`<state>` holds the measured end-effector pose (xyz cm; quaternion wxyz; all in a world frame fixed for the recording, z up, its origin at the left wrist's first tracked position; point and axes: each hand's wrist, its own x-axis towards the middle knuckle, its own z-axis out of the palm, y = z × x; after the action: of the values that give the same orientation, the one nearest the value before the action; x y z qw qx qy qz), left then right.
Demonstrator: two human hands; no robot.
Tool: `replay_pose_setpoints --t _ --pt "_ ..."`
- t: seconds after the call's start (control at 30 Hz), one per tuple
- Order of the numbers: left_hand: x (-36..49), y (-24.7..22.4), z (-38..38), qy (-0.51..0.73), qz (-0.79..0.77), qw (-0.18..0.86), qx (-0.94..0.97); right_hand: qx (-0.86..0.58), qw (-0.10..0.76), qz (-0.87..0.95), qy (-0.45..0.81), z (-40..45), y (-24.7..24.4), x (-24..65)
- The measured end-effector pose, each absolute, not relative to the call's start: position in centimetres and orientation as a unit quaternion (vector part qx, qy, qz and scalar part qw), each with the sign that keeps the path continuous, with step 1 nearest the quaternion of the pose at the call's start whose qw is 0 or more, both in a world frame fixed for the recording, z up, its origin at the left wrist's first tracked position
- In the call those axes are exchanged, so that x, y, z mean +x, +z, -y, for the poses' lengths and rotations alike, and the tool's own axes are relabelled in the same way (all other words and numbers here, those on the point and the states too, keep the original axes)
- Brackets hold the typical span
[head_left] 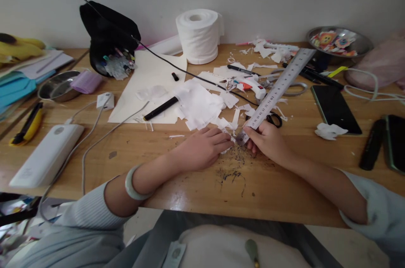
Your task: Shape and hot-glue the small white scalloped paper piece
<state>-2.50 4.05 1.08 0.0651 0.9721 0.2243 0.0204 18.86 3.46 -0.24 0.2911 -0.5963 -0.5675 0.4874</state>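
Note:
A steel ruler (pixel 278 91) slants up and away from my right hand (pixel 268 141), which is closed around its near end. That end comes down close to the wooden tabletop, beside small dark shavings (pixel 232 175). My left hand (pixel 202 148) lies palm down just left of it, fingers stretched out over small white scraps; its fingertips are near the ruler's end and its thumb is hidden. Beyond my hands spreads a heap of torn white paper (pixel 202 103). Black-handled scissors (pixel 276 119) lie partly behind the ruler and my right hand.
Behind stand a toilet paper roll (pixel 198 38), a black pen pouch (pixel 110 36) and a metal bowl (pixel 340 42) of paper cutouts. A glue gun (pixel 253 85) lies amid scraps. Left are a power bank (pixel 47 156) and yellow cutter (pixel 28 124); right, a phone (pixel 336 108). A cable crosses overhead.

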Motion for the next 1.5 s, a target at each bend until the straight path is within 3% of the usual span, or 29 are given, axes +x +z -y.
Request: replay_pose_setpoints --t 1.5 --pt "-2.8 0.1 -4.7 0.087 -0.198 0.102 0.971 -0.568 0.263 0.582 0.519 -3.7 0.1 18.9"
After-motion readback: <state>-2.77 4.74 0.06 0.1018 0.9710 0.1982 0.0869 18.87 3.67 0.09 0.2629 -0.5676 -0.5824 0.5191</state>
